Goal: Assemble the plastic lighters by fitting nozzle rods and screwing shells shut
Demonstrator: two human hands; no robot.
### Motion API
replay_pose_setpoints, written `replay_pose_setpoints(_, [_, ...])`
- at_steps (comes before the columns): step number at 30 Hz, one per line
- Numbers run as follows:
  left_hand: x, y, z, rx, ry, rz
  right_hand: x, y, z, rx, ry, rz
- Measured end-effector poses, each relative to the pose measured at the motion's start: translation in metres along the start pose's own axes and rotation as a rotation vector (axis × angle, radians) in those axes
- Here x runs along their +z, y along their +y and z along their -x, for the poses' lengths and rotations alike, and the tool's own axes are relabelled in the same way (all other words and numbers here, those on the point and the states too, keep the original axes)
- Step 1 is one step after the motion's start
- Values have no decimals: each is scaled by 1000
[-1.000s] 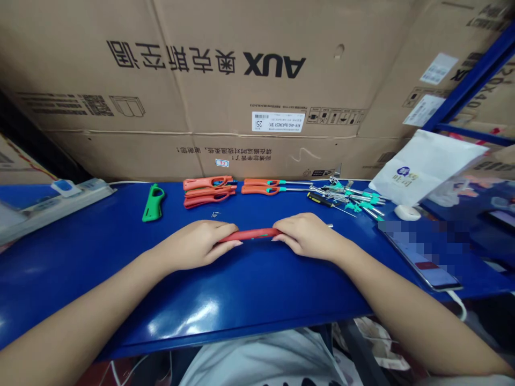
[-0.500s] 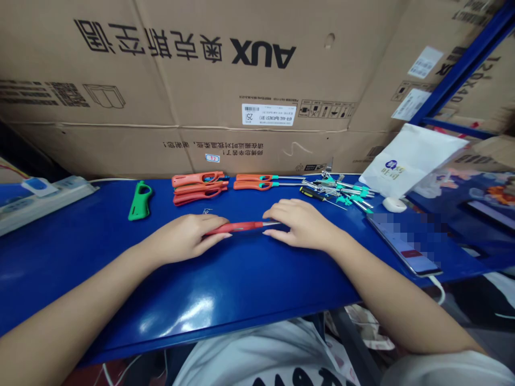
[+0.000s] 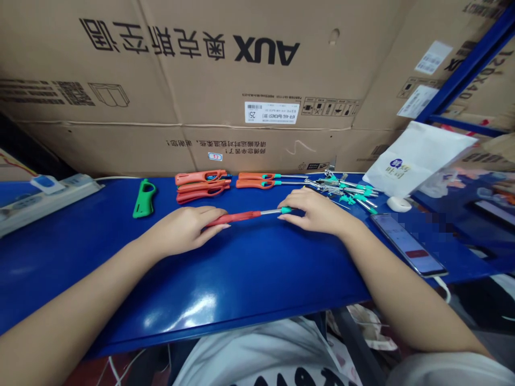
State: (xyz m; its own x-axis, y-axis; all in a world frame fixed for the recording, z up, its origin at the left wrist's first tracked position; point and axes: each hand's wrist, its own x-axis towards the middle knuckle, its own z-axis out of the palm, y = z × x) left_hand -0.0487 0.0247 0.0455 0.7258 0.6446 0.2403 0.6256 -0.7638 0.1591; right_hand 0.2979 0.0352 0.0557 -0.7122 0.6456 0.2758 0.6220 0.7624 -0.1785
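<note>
My left hand (image 3: 187,230) is closed around the rear of a red lighter handle (image 3: 241,217), held just above the blue table. A thin metal tube (image 3: 270,212) runs from the handle's right end. My right hand (image 3: 317,212) pinches the teal fitting (image 3: 286,210) at the tube's other end between thumb and fingers. Behind my left hand lies a stack of red and orange lighter handles (image 3: 203,185). Two orange lighters (image 3: 257,180) with teal collars and metal tubes lie to its right. Past my right hand is a pile of metal tubes with teal fittings (image 3: 350,190).
A green lighter handle (image 3: 144,199) lies at the left, near a white power strip (image 3: 60,195). At the right are a white bag (image 3: 418,155), a white earbud case (image 3: 399,204) and a phone (image 3: 410,246) on a cable. A large cardboard box (image 3: 181,107) stands behind the table.
My right hand has shifted right, away from my left hand. More of the metal tube and the teal fitting now show between them. My left hand still grips the red handle.
</note>
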Motion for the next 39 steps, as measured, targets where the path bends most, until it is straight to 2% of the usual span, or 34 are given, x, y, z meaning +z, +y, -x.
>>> replay_pose_setpoints(8, [4, 1, 1, -22, 4, 20, -3, 2, 1, -20, 4, 78])
replay_pose_setpoints(13, [11, 5, 0, 7, -17, 12, 12, -5, -3, -53, -67, 165])
replay_pose_setpoints(17, [15, 10, 0, 12, -27, 31, 25, -12, -6, -91, -60, 187])
replay_pose_setpoints(24, [21, 27, -4, -88, -75, 366, 35, -24, -5, -221, 74, 228])
replay_pose_setpoints(30, [24, 30, -4, -251, -179, 643, 37, -25, -3, -274, 92, 236])
replay_pose_setpoints(39, [19, 37, 0, -40, -52, 305, 41, -28, 0, -250, 20, 93])
